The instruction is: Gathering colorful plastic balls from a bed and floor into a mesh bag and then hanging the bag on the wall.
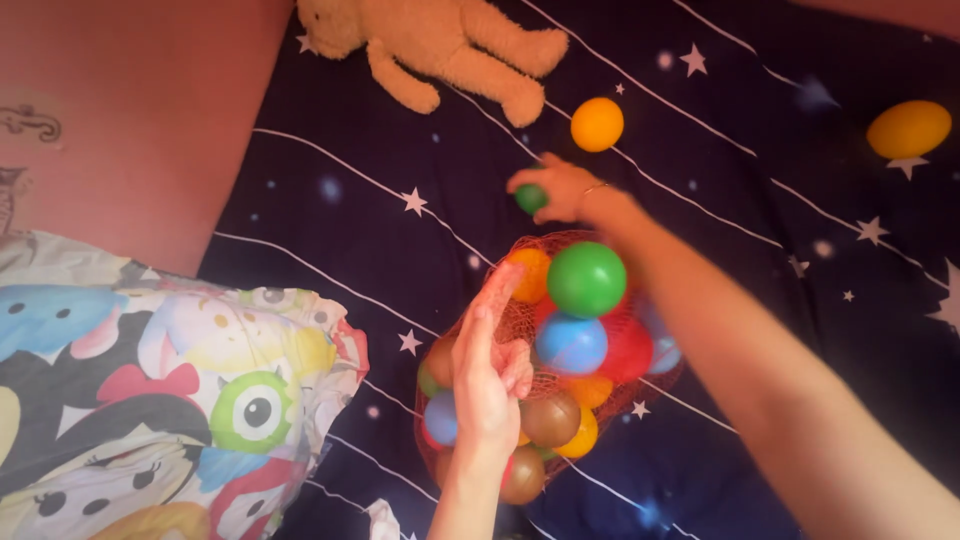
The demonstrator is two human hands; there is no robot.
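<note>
A red mesh net bag [520, 320] full of several coloured plastic balls lies on a dark blue star-patterned bedsheet [330, 230]. My left hand [490, 370] holds the net's edge at its near left side, fingers pinching the mesh. My right hand [560, 190] reaches beyond the bag and is closed around a small green ball [531, 198]. A larger green ball [586, 279] sits on top of the pile in the bag. An orange ball [597, 124] lies loose on the sheet just beyond my right hand.
A cream plush toy [440, 45] lies at the top. A second orange-yellow ball [908, 129] rests far right. A cartoon-print pillow [170, 390] fills the lower left, against a pink wall [130, 110].
</note>
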